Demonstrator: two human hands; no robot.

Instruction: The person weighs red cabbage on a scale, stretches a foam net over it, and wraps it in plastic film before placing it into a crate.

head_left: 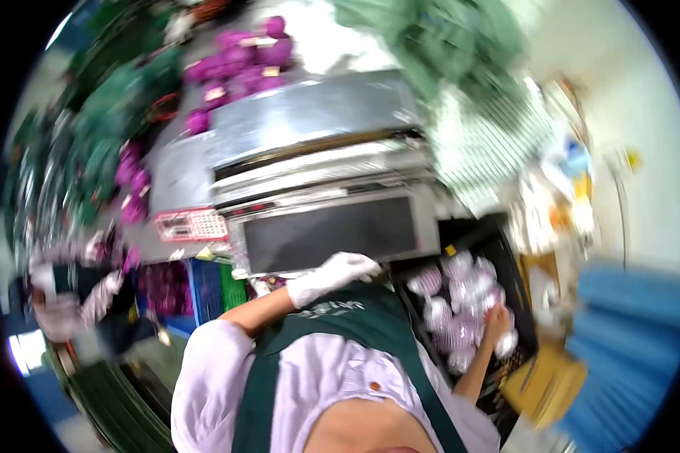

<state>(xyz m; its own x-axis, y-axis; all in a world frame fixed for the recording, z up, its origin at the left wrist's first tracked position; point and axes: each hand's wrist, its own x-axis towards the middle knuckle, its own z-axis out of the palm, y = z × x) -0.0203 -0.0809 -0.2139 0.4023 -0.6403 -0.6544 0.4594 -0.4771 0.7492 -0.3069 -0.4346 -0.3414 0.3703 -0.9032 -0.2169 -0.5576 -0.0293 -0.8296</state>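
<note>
My left hand, in a white glove, rests near the front edge of a metal machine with a dark flat panel. Its fingers point right, and I cannot make out anything in them. On the right, my bare right hand reaches into a black crate of pale pink and silver shiny balls. Its fingers bend down among the balls, and blur hides whether they hold one.
A red-and-white basket stands left of the machine. Purple balls lie behind it. Green netting is at the back. A cardboard box and blue wrapped material are at the right. Another person is at the far left.
</note>
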